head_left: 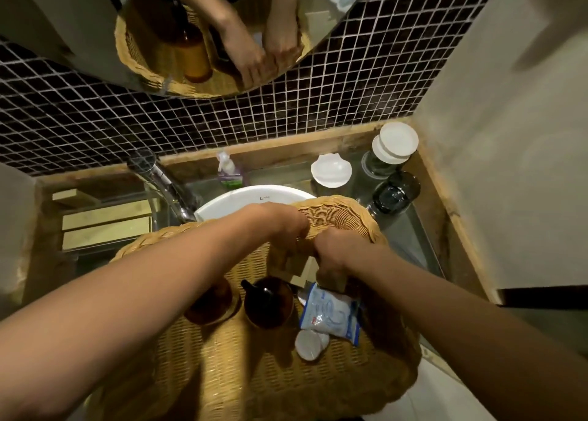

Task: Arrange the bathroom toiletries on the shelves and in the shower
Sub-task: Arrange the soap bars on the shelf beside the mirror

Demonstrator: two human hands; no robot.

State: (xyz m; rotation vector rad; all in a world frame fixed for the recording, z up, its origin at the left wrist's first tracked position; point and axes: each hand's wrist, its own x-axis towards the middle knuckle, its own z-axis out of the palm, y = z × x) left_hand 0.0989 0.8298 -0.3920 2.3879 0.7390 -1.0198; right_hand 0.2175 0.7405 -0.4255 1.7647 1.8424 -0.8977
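Note:
A wide wicker basket (343,210) rests over the white sink (241,197). Inside stand two amber bottles (269,306), one with a black pump top, beside a blue and white plastic packet (331,315) and a small white round lid (310,344). My left hand (280,226) and my right hand (337,255) are both down in the basket's far part, fingers curled around tan boxes (297,267). The hands hide most of the boxes, and which hand grips them is unclear.
A chrome tap (159,182) stands left of the sink. A small soap dispenser (227,172) stands behind it. On the glass counter at right are a white dish (331,169), a white-lidded jar (391,146) and a dark glass (394,191). A round mirror (206,32) hangs above.

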